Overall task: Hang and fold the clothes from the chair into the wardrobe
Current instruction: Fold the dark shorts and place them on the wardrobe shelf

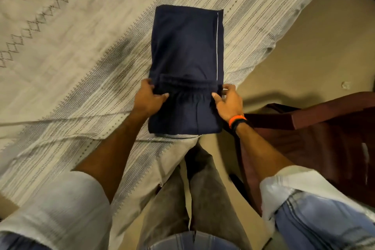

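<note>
Dark navy trousers (185,46) with a thin white side stripe lie folded into a long rectangle on the bed, near its edge. The elastic waistband is folded over the nearer part. My left hand (149,97) grips the left end of the waistband fold, thumb on top. At the right end, my right hand (228,100) pinches the same fold; it wears an orange and black wristband. A dark red-brown plastic chair (324,132) stands to my right with nothing visible on its seat. The wardrobe is out of view.
The bed is covered by a cream bedsheet (81,46) with grey stripes and a diamond pattern. Beige floor (314,50) lies to the right of the bed. My legs in grey trousers stand against the bed edge.
</note>
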Motion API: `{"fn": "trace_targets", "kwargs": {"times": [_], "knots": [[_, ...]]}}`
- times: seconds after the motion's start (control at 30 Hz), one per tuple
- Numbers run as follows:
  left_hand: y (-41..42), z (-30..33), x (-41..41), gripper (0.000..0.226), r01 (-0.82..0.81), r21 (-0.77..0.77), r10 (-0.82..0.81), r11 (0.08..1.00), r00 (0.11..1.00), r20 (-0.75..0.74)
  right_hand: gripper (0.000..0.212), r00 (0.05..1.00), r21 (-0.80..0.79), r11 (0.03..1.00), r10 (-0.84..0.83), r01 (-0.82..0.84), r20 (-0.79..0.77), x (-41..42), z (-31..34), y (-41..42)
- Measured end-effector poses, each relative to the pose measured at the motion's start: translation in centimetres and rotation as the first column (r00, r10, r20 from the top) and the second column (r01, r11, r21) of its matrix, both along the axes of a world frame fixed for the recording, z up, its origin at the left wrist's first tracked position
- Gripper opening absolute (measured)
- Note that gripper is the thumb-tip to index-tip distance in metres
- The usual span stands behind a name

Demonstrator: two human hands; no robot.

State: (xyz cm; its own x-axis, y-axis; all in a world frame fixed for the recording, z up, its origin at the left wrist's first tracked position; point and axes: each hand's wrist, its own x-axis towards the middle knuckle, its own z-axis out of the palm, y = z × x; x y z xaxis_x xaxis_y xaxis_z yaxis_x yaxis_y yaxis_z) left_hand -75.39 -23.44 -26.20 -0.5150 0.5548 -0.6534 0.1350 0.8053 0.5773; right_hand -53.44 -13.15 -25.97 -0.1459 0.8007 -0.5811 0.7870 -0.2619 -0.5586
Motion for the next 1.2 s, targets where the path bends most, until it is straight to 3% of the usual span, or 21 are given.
{"fn": "trace_targets", "kwargs": {"times": [0.07, 0.13, 0.17, 0.23, 0.3, 0.33, 0.4, 0.47, 0.6, 0.7, 0.8, 0.87, 0.9, 1.0, 1.07, 1.13, 1.2], "knots": [[-0.6, 0.2, 0.8, 0.073, 0.184, 0.019, -0.179, 0.983, 0.969, -0.17, 0.039, 0.978, 0.168, 0.966, 0.181, -0.197, 0.105, 0.1, 0.4, -1.1], [-1.7, 0.2, 2.3, 0.071, 0.394, 0.029, -0.367, 0.919, 0.879, -0.305, 0.034, 0.909, 0.271, 0.867, 0.397, -0.417, 0.128, 0.2, 0.7, -3.0], [-2.5, -0.3, 3.1, 0.072, 0.5, 0.024, -0.466, 0.866, 0.822, -0.329, 0.036, 0.842, 0.266, 0.8, 0.52, -0.539, 0.143, 0.5, 0.1, -4.1], [-4.2, -1.3, 4.6, 0.084, 0.71, -0.085, -0.693, 0.699, 0.644, -0.323, 0.063, 0.636, 0.119, 0.628, 0.732, -0.769, 0.245, 1.0, -0.9, -5.9], [-6.0, -2.7, 5.4, 0.101, 0.817, -0.275, -0.854, 0.507, 0.433, -0.289, 0.088, 0.487, -0.018, 0.524, 0.803, -0.852, 0.344, 1.8, -2.6, -7.1], [-6.7, -3.5, 5.6, 0.105, 0.829, -0.347, -0.894, 0.438, 0.361, -0.264, 0.091, 0.464, -0.042, 0.514, 0.804, -0.857, 0.373, 2.1, -3.6, -7.6], [-7.3, -3.9, 5.5, 0.102, 0.832, -0.396, -0.916, 0.39, 0.306, -0.259, 0.083, 0.462, -0.016, 0.512, 0.787, -0.859, 0.408, 2.4, -4.4, -8.1], [-7.3, -4.2, 5.2, 0.095, 0.842, -0.37, -0.914, 0.392, 0.31, -0.262, 0.071, 0.468, -0.015, 0.515, 0.79, -0.857, 0.395, 2.2, -4.6, -8.1], [-7.2, -3.7, 4.5, 0.095, 0.87, -0.343, -0.933, 0.355, 0.306, -0.191, 0.073, 0.385, -0.107, 0.456, 0.837, -0.883, 0.39, 1.7, -2.8, -7.5], [-6.5, -2.6, 3.6, 0.092, 0.881, -0.312, -0.934, 0.356, 0.345, -0.092, 0.075, 0.396, -0.144, 0.462, 0.855, -0.875, 0.335, 1.1, -0.8, -6.1], [-6.2, -0.9, 2.6, 0.097, 0.887, -0.286, -0.928, 0.361, 0.371, -0.022, 0.072, 0.54, -0.129, 0.573, 0.813, -0.81, 0.218, 0.6, 1.5, -4.5], [-6.7, 0.0, 2.4, 0.109, 0.885, -0.326, -0.94, 0.334, 0.338, -0.046, 0.068, 0.68, -0.128, 0.689, 0.724, -0.713, 0.114, 0.4, 3.1, -3.8], [-7.1, 0.1, 2.4, 0.109, 0.867, -0.34, -0.931, 0.364, 0.353, -0.096, 0.067, 0.72, -0.122, 0.723, 0.69, -0.68, 0.079, 0.4, 3.7, -3.4], [-8.1, 1.0, 2.7, 0.074, 0.788, -0.27, -0.816, 0.554, 0.447, -0.367, 0.066, 0.729, -0.118, 0.727, 0.684, -0.676, 0.037, 0.3, 5.7, -2.9], [-8.5, 2.0, 2.6, 0.052, 0.756, -0.2, -0.735, 0.623, 0.48, -0.479, 0.063, 0.694, -0.126, 0.696, 0.717, -0.707, 0.064, 0.5, 6.7, -2.9], [-8.6, 3.8, 2.3, 0.035, 0.77, -0.194, -0.755, 0.608, 0.487, -0.439, 0.057, 0.631, -0.162, 0.645, 0.764, -0.747, 0.131, 1.0, 7.7, -3.3], [-8.5, 5.5, 2.1, 0.031, 0.823, -0.246, -0.845, 0.512, 0.429, -0.32, 0.051, 0.573, -0.229, 0.596, 0.803, -0.769, 0.166, 1.6, 8.1, -4.0]]}}
